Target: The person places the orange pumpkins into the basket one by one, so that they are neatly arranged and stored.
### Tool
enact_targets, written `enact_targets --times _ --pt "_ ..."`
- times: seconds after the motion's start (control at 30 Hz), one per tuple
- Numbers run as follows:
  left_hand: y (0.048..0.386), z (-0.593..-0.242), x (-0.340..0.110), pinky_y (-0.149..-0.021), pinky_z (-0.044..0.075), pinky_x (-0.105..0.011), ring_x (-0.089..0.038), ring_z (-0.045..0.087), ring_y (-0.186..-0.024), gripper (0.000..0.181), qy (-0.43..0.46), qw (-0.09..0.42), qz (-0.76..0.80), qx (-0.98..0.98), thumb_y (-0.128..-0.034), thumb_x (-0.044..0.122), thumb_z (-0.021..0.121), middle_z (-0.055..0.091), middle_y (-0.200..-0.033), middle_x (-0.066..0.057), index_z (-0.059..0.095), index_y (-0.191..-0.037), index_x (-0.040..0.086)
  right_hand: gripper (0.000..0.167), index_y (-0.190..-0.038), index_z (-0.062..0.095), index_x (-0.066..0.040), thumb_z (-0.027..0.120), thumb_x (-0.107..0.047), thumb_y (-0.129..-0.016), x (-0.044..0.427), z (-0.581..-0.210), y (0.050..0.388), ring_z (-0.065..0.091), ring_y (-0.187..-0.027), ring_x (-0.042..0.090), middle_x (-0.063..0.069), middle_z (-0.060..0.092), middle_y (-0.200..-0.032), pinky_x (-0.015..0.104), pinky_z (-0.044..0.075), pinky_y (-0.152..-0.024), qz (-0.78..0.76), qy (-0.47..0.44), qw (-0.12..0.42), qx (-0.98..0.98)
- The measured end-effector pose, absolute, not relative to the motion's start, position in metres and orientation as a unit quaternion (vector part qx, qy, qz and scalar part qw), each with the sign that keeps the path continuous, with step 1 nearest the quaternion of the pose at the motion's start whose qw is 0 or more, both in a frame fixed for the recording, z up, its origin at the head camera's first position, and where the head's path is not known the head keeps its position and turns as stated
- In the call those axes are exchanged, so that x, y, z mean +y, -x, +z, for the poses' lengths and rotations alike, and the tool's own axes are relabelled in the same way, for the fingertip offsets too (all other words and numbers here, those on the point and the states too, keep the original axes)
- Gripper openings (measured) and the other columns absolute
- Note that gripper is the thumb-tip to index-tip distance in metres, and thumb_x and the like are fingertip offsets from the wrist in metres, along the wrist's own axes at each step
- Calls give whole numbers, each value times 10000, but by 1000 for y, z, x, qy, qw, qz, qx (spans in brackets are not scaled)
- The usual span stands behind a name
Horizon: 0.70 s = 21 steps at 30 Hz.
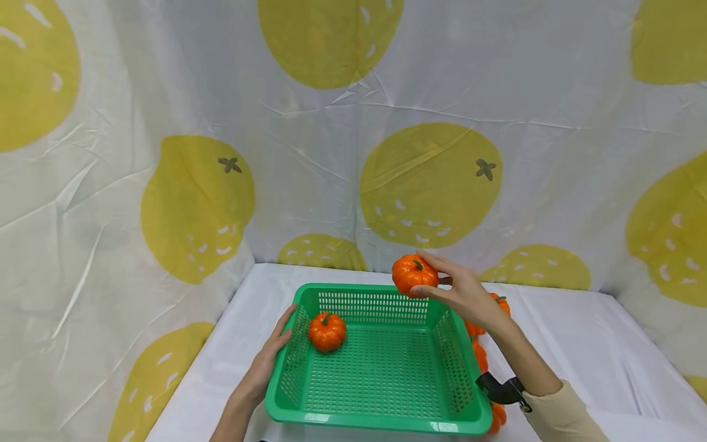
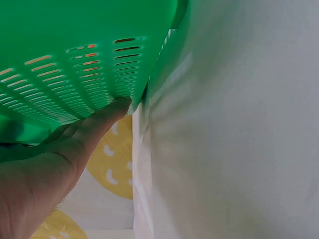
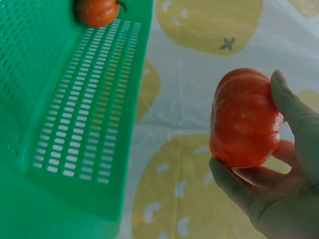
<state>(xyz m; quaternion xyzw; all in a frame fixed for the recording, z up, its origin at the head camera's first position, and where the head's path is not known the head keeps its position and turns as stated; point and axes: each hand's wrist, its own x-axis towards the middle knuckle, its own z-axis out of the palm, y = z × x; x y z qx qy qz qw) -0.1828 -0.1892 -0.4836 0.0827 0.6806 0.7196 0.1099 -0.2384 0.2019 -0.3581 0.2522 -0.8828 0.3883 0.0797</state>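
Observation:
A small orange pumpkin (image 1: pixel 414 275) is pinched between the thumb and fingers of my right hand (image 1: pixel 468 296), held above the back right rim of a green basket (image 1: pixel 381 421). In the right wrist view the held pumpkin (image 3: pixel 245 118) is beside the basket wall (image 3: pixel 84 104), apart from it. Inside the basket, at its left, sits another pumpkin (image 1: pixel 327 332). My left hand (image 1: pixel 264 367) rests with extended fingers against the basket's left side; the left wrist view has that hand (image 2: pixel 65 154) touching the slotted outer wall (image 2: pixel 75 69).
Several more orange pumpkins (image 1: pixel 480 355) lie along the basket's right side on the white cloth (image 1: pixel 580 344), partly hidden by the right arm and the basket. A lemon-patterned curtain (image 1: pixel 309 184) hangs behind and at the sides.

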Motion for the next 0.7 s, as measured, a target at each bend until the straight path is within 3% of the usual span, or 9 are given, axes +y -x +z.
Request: enact_targets --times 0.13,0.27,0.53,0.7 --pt "182 -484 -189 -1226 -3 -685 -358 -47 -1610 542 -82 110 720 681 -1130 431 265 -11 -1765 -28 137 -1656 396 741 -1567 460 -129 793 -285 -924 185 -357 245 619 -1295 352 157 488 -1589 437 564 -977 392 -263 67 -879" --pt "183 -485 -189 -1225 30 -682 -358 -36 -1609 541 -83 111 716 684 -1131 432 260 -5 -1764 -21 136 -1656 399 735 -1546 479 -78 805 -254 -911 170 -359 253 658 -1236 356 199 519 -1551 416 580 -952 399 -280 58 -871" --pt "184 -485 -189 -1191 193 -588 -357 72 -1593 529 -80 106 708 694 -1132 442 246 14 -1762 -31 141 -1649 414 732 -1526 503 -54 822 -245 -896 143 -370 264 587 -1336 376 205 519 -1548 421 579 -963 409 -304 45 -859" --pt "183 -486 -188 -1191 197 -595 -366 81 -1595 529 -78 103 710 692 -1129 446 253 24 -1762 -32 147 -1647 418 740 -1504 521 -20 844 -234 -874 129 -379 269 596 -1322 394 222 541 -1523 450 567 -984 414 -324 27 -850"
